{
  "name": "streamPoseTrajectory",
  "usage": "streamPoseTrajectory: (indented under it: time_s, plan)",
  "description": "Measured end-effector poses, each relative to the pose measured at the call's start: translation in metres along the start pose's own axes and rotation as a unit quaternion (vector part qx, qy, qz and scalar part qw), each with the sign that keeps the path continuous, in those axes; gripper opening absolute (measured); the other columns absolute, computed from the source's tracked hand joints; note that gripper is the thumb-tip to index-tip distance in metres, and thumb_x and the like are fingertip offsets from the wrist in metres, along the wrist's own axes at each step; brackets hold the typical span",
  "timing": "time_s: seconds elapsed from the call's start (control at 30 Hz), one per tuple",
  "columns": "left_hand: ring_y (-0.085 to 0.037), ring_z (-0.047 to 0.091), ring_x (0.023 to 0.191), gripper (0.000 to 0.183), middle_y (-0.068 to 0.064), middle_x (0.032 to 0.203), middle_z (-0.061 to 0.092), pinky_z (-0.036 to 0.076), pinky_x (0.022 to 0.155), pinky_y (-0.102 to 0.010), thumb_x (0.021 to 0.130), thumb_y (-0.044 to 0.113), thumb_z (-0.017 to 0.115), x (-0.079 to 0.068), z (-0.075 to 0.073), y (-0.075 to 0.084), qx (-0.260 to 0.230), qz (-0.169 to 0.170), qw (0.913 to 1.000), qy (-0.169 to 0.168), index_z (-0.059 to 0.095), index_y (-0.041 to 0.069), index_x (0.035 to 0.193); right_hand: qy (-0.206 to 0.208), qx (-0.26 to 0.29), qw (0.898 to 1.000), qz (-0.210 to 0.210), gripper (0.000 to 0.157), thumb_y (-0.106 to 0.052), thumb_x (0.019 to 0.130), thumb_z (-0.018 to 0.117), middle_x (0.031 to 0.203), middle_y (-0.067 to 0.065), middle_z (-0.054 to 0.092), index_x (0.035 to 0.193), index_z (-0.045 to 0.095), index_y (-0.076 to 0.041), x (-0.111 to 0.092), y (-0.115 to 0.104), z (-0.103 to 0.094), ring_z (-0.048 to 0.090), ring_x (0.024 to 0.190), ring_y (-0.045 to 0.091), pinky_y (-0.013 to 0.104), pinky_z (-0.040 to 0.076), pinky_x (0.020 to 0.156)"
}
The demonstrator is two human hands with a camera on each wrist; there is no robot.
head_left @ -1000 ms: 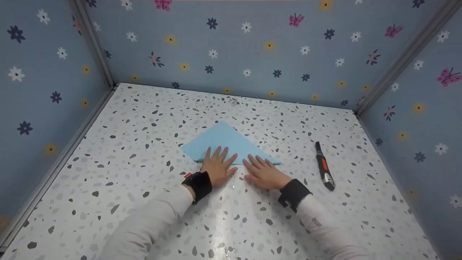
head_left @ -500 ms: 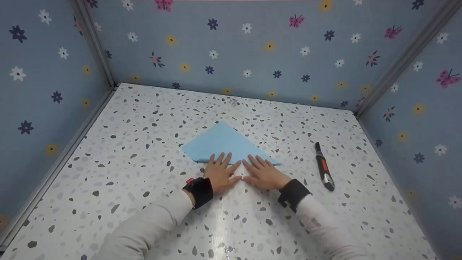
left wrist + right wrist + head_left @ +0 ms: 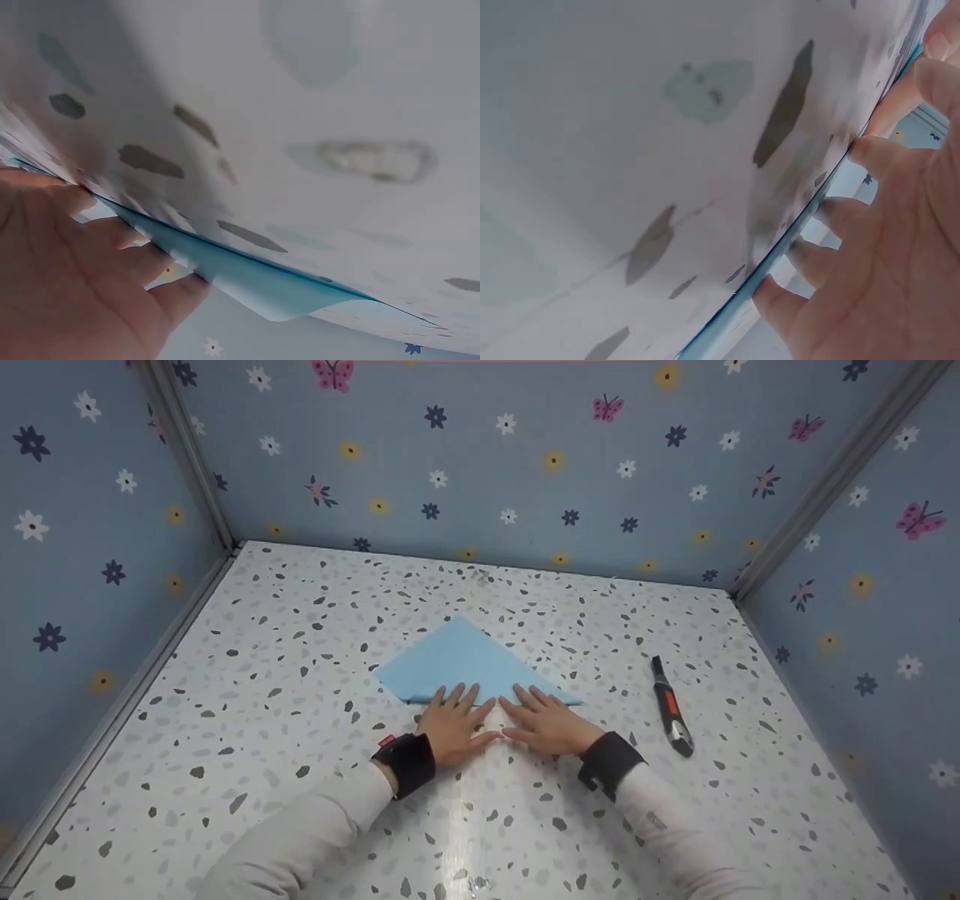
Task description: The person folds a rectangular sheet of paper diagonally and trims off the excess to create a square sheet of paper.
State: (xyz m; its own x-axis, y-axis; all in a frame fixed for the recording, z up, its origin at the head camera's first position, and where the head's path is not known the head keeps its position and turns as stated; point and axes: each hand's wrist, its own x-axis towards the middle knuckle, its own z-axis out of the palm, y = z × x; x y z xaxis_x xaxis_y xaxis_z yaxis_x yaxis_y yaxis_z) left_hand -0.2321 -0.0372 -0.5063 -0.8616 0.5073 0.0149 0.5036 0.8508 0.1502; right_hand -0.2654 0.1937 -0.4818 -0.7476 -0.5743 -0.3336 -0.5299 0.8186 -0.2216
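A folded sheet of light blue paper (image 3: 459,664) lies on the speckled tabletop, its point toward the back wall and its folded edge toward the person. My left hand (image 3: 451,731) rests with spread, straight fingers on the left part of that near edge. On the right part lie the fingertips of my right hand (image 3: 551,725), also spread. The two thumbs almost meet in the middle. In the left wrist view the paper (image 3: 262,281) lifts slightly off the table beyond the fingers. The right wrist view shows fingertips along the paper's edge (image 3: 791,232).
A utility knife (image 3: 671,709) with a black and orange handle lies to the right of the hands. Flower-patterned panels (image 3: 487,457) stand at the back and both sides of the white speckled table (image 3: 300,615).
My left hand has drawn back a little toward the person and to the right, nearer the right hand. The right hand stays nearly in place, and the paper lies as before.
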Motion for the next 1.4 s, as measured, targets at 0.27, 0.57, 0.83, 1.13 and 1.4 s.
streamPoseTrajectory:
  time_s: [0.27,0.57,0.83,1.13,1.4]
  plan:
    - [-0.034,0.033,0.157,0.069,-0.014,0.167,0.035,0.027,0.128,-0.057,0.106,0.057,0.039,-0.012,-0.005,-0.011,-0.007,0.009,0.9999,-0.006,0.038,0.014,0.160,-0.007,0.016,1.000,-0.004,0.067,-0.054,0.109,0.033,0.174,0.016,0.006,0.166,0.020,-0.019,-0.002,-0.001,-0.003,0.007,0.161,0.044,0.064,0.011,0.130]
    - [-0.034,0.038,0.154,0.070,-0.014,0.164,0.042,0.030,0.126,-0.057,0.105,0.056,0.043,-0.028,-0.006,-0.025,-0.009,0.000,0.9999,0.010,0.043,0.007,0.156,-0.004,0.019,1.000,-0.003,0.067,-0.052,0.110,0.035,0.174,0.017,0.009,0.165,0.022,-0.018,-0.002,0.000,-0.002,0.009,0.161,0.043,0.063,0.013,0.130]
    - [-0.038,0.039,0.152,0.070,-0.020,0.162,0.043,0.025,0.125,-0.064,0.104,0.050,0.049,-0.048,-0.015,-0.033,-0.051,-0.028,0.9981,0.020,0.045,0.000,0.153,0.000,0.010,1.000,-0.002,0.069,-0.055,0.109,0.035,0.174,0.016,0.007,0.165,0.021,-0.019,-0.001,0.000,-0.001,0.009,0.161,0.043,0.062,0.011,0.130]
    - [-0.041,0.041,0.150,0.070,-0.024,0.161,0.042,0.023,0.125,-0.067,0.105,0.046,0.050,-0.061,-0.022,-0.038,-0.078,-0.058,0.9953,0.007,0.044,-0.006,0.152,0.000,0.009,1.000,-0.004,0.070,-0.057,0.108,0.033,0.174,0.016,0.006,0.166,0.019,-0.020,-0.002,0.000,-0.001,0.008,0.161,0.043,0.062,0.011,0.130]
    - [-0.042,0.039,0.151,0.076,-0.027,0.161,0.040,0.022,0.124,-0.068,0.105,0.050,0.047,-0.063,-0.024,-0.040,-0.089,-0.057,0.9944,-0.002,0.041,-0.008,0.152,0.005,0.021,1.000,-0.005,0.069,-0.056,0.109,0.035,0.174,0.016,0.007,0.166,0.020,-0.019,-0.003,-0.001,0.000,0.008,0.161,0.042,0.062,0.011,0.130]
